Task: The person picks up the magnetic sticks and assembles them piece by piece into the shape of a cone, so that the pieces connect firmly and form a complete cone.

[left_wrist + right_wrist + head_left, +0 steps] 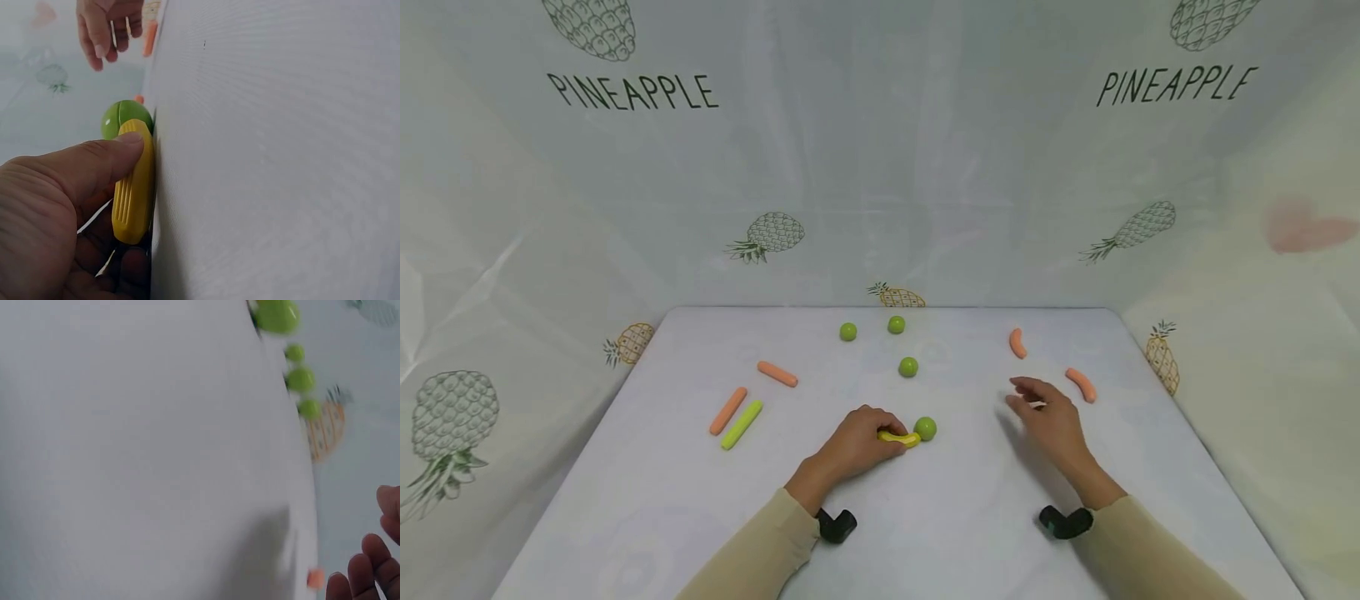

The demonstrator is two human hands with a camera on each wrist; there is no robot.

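Note:
My left hand [857, 442] pinches a small yellow toy banana [134, 194], curved and ridged along its length, low over the white table. In the left wrist view the thumb lies across its upper end. The far tip of the banana is right at a grooved green ball [926, 429]. My right hand [1054, 423] hovers over the right side of the table with fingers loosely bent and nothing in them. Nearest to it is a curved orange piece [1081, 385], just beyond and to its right.
Three more green balls, one of them the closest ball [908, 367], stand toward the back. At left lie two orange sticks, the nearer stick [728, 411] beside a lime-green stick [742, 425]. Another curved orange piece [1018, 343] lies back right. A pineapple-print curtain [910, 167] hangs behind the table.

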